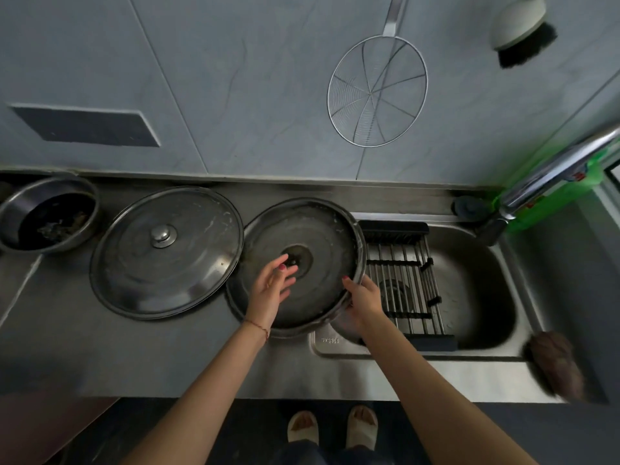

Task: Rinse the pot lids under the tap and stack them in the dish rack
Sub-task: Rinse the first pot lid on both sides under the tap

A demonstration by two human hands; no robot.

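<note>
A large steel pot lid (pixel 315 229) lies upside down, tilted, partly over the left edge of the sink, its inner face up. My right hand (pixel 364 298) grips its right rim. My left hand (pixel 271 285) rests with fingers spread on the lid's inner face near the dark centre. A second steel lid (pixel 188 256) with a round knob lies right side up on the counter just to the left, its edge touching the held lid. A roll-up dish rack (pixel 402 263) spans the left part of the sink. The tap (pixel 550 172) reaches in from the right.
A steel bowl (pixel 13 209) with dark scraps stands at the far left of the counter. A wire skimmer (pixel 377 92) and a brush (pixel 523 28) hang on the wall. A green bottle (pixel 570 193) stands behind the tap. A brown scourer (pixel 557 364) lies at the sink's front right corner.
</note>
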